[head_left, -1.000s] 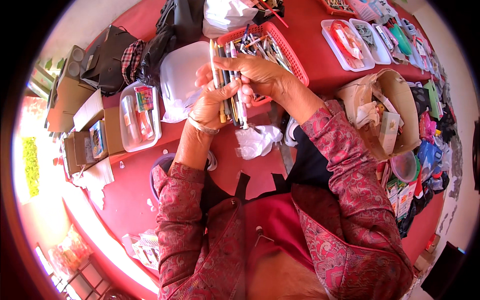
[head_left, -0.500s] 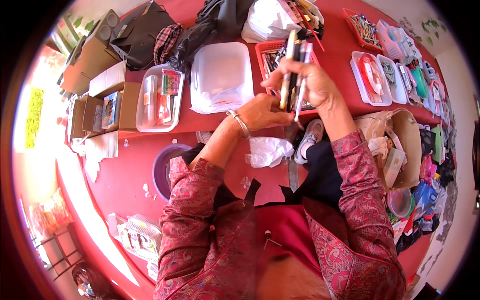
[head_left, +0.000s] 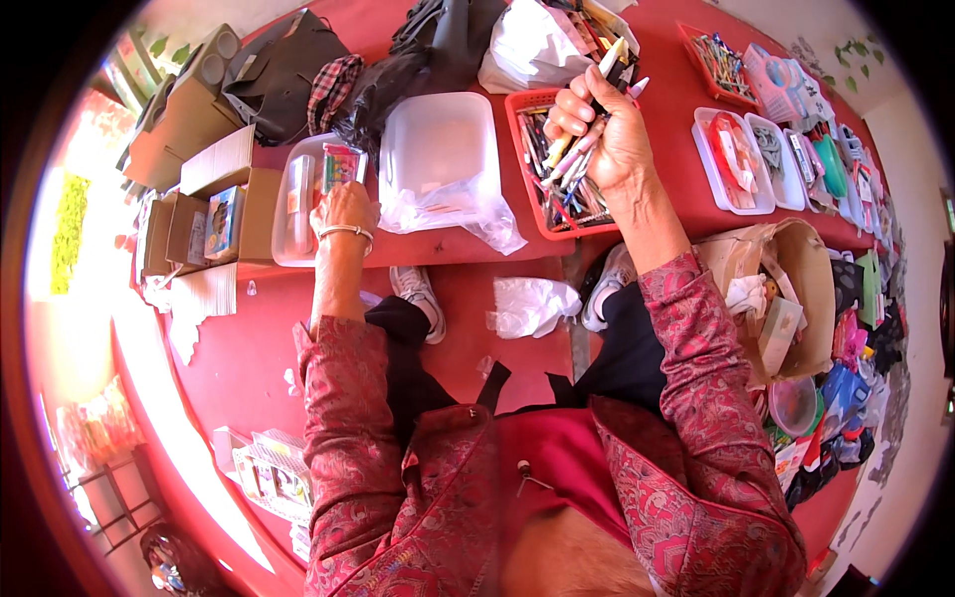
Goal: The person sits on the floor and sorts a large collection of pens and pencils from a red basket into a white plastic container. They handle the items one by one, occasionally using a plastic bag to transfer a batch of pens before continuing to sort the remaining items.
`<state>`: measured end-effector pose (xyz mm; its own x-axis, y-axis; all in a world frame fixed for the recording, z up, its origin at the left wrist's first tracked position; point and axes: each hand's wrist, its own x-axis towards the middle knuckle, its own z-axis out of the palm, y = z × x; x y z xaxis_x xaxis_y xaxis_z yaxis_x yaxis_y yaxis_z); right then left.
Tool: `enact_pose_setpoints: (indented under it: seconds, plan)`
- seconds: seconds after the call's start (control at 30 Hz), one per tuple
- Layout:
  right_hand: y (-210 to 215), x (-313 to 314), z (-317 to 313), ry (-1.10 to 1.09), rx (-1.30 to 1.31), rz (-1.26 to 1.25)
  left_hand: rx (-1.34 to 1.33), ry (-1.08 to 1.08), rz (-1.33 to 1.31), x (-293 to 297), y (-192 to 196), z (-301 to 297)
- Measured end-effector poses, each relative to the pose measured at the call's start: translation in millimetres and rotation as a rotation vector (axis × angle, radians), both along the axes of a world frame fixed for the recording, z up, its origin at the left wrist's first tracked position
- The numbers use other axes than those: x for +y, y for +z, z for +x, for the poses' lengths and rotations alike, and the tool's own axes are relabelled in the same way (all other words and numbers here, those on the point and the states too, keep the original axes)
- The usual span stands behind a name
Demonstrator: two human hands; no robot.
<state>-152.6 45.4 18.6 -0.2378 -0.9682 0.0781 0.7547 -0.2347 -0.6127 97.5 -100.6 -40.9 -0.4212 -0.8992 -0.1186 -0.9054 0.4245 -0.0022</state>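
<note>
While the right hand (head_left: 609, 124) hangs over the near-right part of the red basket (head_left: 572, 233), its fingers are curled tight round a bundle of pens (head_left: 613, 58), and what a fistful it is! Tips poke out above the thumb, lower ends slant down toward the heap (head_left: 559, 204) inside the basket. Over to the left of the basket, past the white tub (head_left: 438, 139) and its crinkled film (head_left: 497, 229), the left hand (head_left: 346, 207) is at the clear box (head_left: 290, 252), just below a bright packet (head_left: 343, 162); its fingertips are hidden, so whether it grips anything I cannot tell.

Now, these pens: light ones, I'd judge, each stiff along its length, with smooth barrels likely to slide against one another. Not fragile as a bunch, though a thin one could slip out if the squeeze loosens. Best hold? Round the middle of the barrels, whole palm closed, ends roughly level, and that fist looks close to it. For a single pen out of the basket, a thumb-and-finger pinch at mid-barrel should do, since the heap lies crisscross and neighbours may snag. The film left of the basket looks soft and flimsy, better pinched by an edge.
</note>
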Motion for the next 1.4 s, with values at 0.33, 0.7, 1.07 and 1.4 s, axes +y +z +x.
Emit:
enact_pose_setpoints:
  seconds: [0.33, 0.7, 1.07, 1.4]
  plan:
    - [11.3, -58.6, 62.5, 0.101, 0.069, -0.120, 0.065, 0.001, 0.198, 10.2, 0.6, -12.0]
    - [-28.8, -105.0, 92.0, -0.052, 0.223, 0.047, 0.477, -0.144, 0.172, -23.5, -47.6, -12.2]
    - [-62.8, -110.0, 134.6, -0.451, 0.758, -0.041, 1.014, 0.361, 0.706, -35.5, -69.7, -21.1]
    - [-72.7, -88.3, 79.3, -0.451, 0.174, 0.118, 0.863, 0.114, 0.742, -20.7, -55.8, -14.1]
